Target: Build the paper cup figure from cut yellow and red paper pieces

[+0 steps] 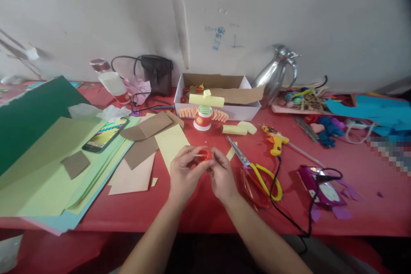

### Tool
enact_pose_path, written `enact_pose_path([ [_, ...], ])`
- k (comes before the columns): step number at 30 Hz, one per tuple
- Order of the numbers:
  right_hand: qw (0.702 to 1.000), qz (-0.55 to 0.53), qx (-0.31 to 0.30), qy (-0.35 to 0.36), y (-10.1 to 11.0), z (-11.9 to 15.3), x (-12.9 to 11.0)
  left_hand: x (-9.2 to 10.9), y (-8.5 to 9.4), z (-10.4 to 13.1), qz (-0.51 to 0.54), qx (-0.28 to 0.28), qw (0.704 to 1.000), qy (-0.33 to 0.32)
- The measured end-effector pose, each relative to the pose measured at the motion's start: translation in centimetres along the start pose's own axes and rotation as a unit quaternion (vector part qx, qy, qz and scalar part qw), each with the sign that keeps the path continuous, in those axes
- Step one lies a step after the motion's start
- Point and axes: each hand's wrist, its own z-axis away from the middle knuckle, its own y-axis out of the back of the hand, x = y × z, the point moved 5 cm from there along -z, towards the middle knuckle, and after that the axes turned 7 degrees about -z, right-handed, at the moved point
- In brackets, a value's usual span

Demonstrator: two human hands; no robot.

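Observation:
Between my fingers is a small red ring-shaped piece (205, 153), too blurred to tell if it is paper or tape. My left hand (184, 173) pinches its left side, where a thin pale sliver shows. The fingertips of my right hand (222, 175) close on its right edge. Just beyond stands a paper-cup figure (203, 119) with a red band, pleated orange paper arms and a yellow paper roll on top. Beside it lies another yellow paper roll (234, 130). Large scissors (257, 173) with yellow handles rest right of my hands.
Stacked coloured paper (41, 171) and a phone (104, 135) lie left, near brown pieces (141, 152). A yellow glue gun (276, 143) trails its black cable at right, by a purple packet (321, 186). Behind stand a white box (218, 113) and a steel jug (272, 75).

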Motion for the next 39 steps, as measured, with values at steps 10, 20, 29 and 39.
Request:
enact_pose_path([
  [10, 0.996, 0.046, 0.072, 0.037, 0.0, 0.4, -0.7, -3.6, -2.6, -0.1, 0.408, -0.045, 0.88, 0.24],
  [20, 0.983, 0.15, 0.043, 0.096, 0.0, 0.1, -2.9, -3.6, -1.9, 0.3, 0.413, -0.06, 0.875, 0.245],
  [29, 0.99, 0.118, -0.005, 0.077, -0.6, -0.4, -3.8, -2.8, -0.9, -0.2, 0.317, -0.036, 0.917, 0.239],
  [39, 0.993, 0.107, -0.008, 0.039, -0.3, -0.6, -2.9, -2.9, -2.5, 0.3, 0.403, -0.046, 0.876, 0.262],
])
